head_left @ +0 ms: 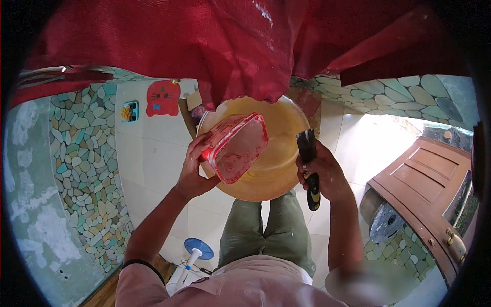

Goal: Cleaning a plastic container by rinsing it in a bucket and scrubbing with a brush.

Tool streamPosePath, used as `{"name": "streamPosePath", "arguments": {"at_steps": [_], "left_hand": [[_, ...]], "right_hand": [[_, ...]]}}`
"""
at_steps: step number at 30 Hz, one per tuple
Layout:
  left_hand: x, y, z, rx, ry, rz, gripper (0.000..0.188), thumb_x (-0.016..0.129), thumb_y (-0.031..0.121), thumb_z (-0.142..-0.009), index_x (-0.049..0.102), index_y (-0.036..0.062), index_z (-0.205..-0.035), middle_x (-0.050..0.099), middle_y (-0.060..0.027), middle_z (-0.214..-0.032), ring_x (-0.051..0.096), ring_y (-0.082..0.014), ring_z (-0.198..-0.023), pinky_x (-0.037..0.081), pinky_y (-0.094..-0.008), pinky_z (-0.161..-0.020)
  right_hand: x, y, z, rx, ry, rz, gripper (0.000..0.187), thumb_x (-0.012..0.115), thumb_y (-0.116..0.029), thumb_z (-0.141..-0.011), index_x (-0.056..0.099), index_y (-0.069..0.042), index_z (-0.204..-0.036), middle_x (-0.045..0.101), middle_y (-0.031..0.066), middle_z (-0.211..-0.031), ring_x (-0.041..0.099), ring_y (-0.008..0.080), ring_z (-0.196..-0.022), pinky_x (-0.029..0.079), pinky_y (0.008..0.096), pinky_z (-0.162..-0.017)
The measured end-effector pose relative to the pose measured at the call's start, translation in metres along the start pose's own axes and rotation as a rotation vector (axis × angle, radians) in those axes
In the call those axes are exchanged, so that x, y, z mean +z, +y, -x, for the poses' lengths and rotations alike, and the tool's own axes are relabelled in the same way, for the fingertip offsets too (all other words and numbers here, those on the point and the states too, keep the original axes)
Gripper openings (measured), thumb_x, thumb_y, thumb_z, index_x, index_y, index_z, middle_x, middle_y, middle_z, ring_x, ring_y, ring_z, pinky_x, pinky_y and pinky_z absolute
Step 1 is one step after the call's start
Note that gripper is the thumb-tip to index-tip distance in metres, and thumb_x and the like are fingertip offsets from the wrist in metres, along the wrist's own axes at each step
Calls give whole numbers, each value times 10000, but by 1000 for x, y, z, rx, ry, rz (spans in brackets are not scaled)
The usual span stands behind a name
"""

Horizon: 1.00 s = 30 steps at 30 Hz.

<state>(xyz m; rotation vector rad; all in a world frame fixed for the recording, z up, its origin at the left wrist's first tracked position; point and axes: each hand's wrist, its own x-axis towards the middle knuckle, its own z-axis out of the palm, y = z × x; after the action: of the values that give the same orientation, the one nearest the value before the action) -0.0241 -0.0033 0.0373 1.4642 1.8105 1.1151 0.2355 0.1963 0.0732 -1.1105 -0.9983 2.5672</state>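
Clamps fingers of left hand (193,171) on left side of red tub (239,149), those of right hand (327,171) around putty knife (306,145)

Strong light pours in beside the brown door (427,166), bleaching a patch of pale floor (381,143) to white, while the red cloth (245,46) above sits in softer shade. Fisheye distortion bows the walls (36,158) toward a black rim, and a smeared blur clouds the lower right.
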Motion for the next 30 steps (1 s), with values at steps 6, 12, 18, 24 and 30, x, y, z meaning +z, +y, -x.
{"name": "streamPosePath", "arguments": {"at_steps": [6, 12, 18, 24, 30], "left_hand": [[-15, 21, -7, -6, -174, -433, 685, 757, 21, -594, 516, 105, -1229, 421, -149, -1342, 421, -379, -1235, 463, -455, -942], [-4, 31, -19, 64, -270, -805, 639, 690, 28, -639, 561, 188, -1244, 442, -99, -1330, 459, -333, -1168, 422, -434, -964], [0, 39, -34, 149, -283, -869, 637, 703, 6, -639, 552, 157, -1239, 449, -117, -1318, 450, -349, -1177, 420, -438, -964], [-9, 25, -41, -176, -86, -174, 809, 747, -76, -630, 397, 117, -1333, 403, -115, -1367, 442, -293, -1245, 442, -426, -992], [-2, 14, -26, -275, 95, 358, 1005, 855, -13, -595, 258, 106, -1394, 364, -80, -1406, 427, -227, -1276, 428, -414, -1048]], "right_hand": [[12, 20, -4, 61, 27, -147, 275, 547, -89, -796, 467, -73, -1058, 530, 52, -778, 555, 166, -583, 468, 290, -485], [28, 64, 3, 190, 160, -513, 289, 526, -109, -897, 496, -93, -1183, 568, 80, -836, 619, 255, -702, 512, 364, -610], [20, 99, 8, 210, 113, -819, 304, 488, -85, -897, 487, -83, -1201, 583, 124, -914, 614, 280, -865, 513, 386, -728], [48, 74, 14, 112, 255, -667, 333, 474, -134, -918, 434, -104, -1247, 582, 134, -1006, 607, 246, -828, 501, 336, -640], [38, 66, 28, 120, 187, -502, 296, 518, -238, -952, 434, -157, -1224, 571, 62, -932, 570, 148, -607, 450, 284, -439]]}}
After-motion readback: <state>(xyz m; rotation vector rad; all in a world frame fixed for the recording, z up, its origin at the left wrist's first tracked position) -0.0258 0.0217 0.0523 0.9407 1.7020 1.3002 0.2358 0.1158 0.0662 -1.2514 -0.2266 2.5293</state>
